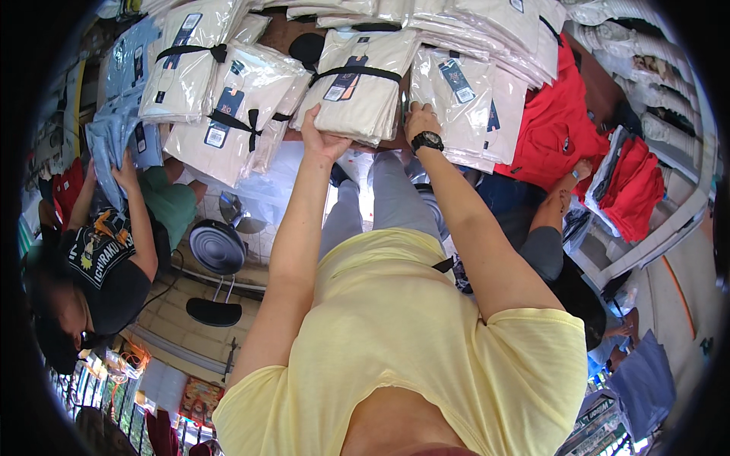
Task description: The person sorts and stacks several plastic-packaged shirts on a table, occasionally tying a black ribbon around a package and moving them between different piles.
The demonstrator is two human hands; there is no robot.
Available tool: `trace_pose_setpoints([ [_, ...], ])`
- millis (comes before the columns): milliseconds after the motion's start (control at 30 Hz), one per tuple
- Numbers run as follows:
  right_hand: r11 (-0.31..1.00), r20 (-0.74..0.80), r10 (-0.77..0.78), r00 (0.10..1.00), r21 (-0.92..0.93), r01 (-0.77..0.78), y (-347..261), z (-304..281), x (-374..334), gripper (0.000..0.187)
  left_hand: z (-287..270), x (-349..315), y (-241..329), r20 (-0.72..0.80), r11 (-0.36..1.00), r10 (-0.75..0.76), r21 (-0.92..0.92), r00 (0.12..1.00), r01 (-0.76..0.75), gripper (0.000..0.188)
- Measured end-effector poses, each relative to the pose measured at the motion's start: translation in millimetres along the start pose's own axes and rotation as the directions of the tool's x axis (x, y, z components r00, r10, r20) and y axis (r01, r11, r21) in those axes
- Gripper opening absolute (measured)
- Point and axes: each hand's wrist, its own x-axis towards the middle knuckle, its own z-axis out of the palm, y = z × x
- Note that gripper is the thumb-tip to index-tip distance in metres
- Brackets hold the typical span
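A bundle of folded cream garments [357,106] in clear plastic, with a black strap around it and dark tags on top, lies at the near edge of the table ahead of me. My left hand [322,141] grips its near left corner, thumb along the side and fingers underneath. Just right of the bundle, my right hand [423,126], with a black watch at the wrist, rests on the left edge of a pile of bagged cream garments [460,106]. Its fingers look slightly apart and hold nothing visible.
More strapped cream bundles [255,99] lie to the left. Red garments [559,125] are heaped at the right. A person [106,243] on the left handles a light blue garment [114,148]; another person's arm [551,201] is at right. A dark round stool [218,247] stands below.
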Motion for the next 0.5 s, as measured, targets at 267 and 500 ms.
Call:
trace_pose_setpoints([
  [267, 0.978, -0.197, -0.055, 0.979, -0.209, 0.013, -15, 51, 33, 0.020, 6, 3, -8, 0.020, 1.000, -0.005, 0.001, 1.000, 0.005, 0.061],
  [500, 0.986, -0.001, -0.013, 1.000, 0.166, 0.013, -14, 34, 29, 0.021, 4, 0, -7, 0.012, 1.000, 0.020, 0.017, 1.000, -0.020, 0.062],
])
